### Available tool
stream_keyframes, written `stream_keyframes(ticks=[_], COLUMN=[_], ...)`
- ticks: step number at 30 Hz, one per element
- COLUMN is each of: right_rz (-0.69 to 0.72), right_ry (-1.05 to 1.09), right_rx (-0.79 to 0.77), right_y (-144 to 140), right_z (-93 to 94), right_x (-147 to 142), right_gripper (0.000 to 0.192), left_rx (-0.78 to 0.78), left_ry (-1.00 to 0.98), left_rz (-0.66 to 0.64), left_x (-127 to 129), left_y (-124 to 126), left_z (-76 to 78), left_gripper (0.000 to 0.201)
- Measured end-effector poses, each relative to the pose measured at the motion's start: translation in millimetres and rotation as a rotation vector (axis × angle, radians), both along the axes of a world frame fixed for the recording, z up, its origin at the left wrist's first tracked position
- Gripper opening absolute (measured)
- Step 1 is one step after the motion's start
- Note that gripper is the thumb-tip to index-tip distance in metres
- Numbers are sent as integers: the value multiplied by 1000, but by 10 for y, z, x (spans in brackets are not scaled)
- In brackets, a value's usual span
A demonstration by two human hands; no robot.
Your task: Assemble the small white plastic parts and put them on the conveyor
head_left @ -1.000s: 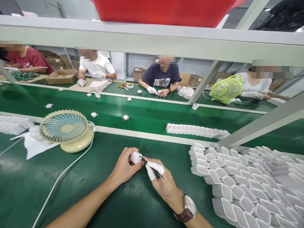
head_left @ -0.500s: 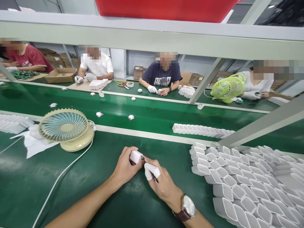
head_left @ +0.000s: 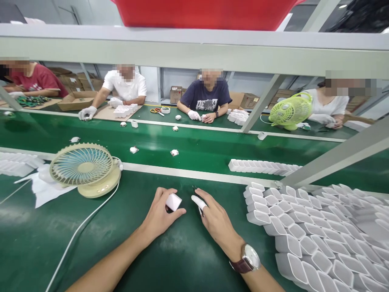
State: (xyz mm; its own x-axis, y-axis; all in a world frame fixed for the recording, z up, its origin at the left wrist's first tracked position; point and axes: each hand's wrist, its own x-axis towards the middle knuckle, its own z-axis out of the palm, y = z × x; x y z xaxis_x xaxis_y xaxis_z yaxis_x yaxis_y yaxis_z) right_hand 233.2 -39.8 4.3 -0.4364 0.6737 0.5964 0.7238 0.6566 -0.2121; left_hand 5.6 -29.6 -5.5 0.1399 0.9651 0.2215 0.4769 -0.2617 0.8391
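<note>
My left hand (head_left: 159, 213) grips 1 small white casing (head_left: 174, 201) just above the green mat (head_left: 91, 251), while my right hand (head_left: 214, 217) pinches a thin dark tool (head_left: 196, 192) just beside it, tip clear of the casing. I judge this piece near finished, with many empty white shells (head_left: 304, 231) stacked at my right.

Small white block (head_left: 174, 201) in left hand (head_left: 159, 215): smooth matt plastic. Table (head_left: 170, 259) cover: green, matt, faintly scuffed. White shells (head_left: 306, 235) lower right: smooth plastic. Fan (head_left: 83, 168) centre left: cream plastic, slight gloss. Wristwatch (head_left: 251, 259): shiny metal case, brown leather-look strap.
</note>
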Motion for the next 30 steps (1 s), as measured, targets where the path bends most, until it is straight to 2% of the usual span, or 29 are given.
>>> stream_keyframes(ticks=[4, 9, 12, 17, 21, 25, 30], right_rz=[-82, -124, -141, -192, -216, -194, -174], right_ry=[-199, -248, -224, -110, 17, 67, 124], right_rx=[-37, -115, -130, -138, -133, -145, -168], right_y=[87, 126, 129, 112, 119, 147, 161], right_z=[-57, -110, -124, -116, -137, -189, -178], right_x=[117, 188, 199, 153, 126, 167, 200], right_gripper=[45, 54, 57, 51, 42, 56, 64], left_rx=[164, 304, 336, 259, 210, 282, 399], left_ry=[130, 186, 239, 288, 365, 375, 320], left_rz=[-36, -143, -222, -282, -295, -290, -252], left_x=[-29, -24, -48, -177, -271, -291, -275], left_y=[17, 18, 8, 12, 42, 89, 147], left_z=[-43, -79, -28, 168, 271, 222, 107], left_gripper=[45, 37, 37, 55, 32, 15, 17])
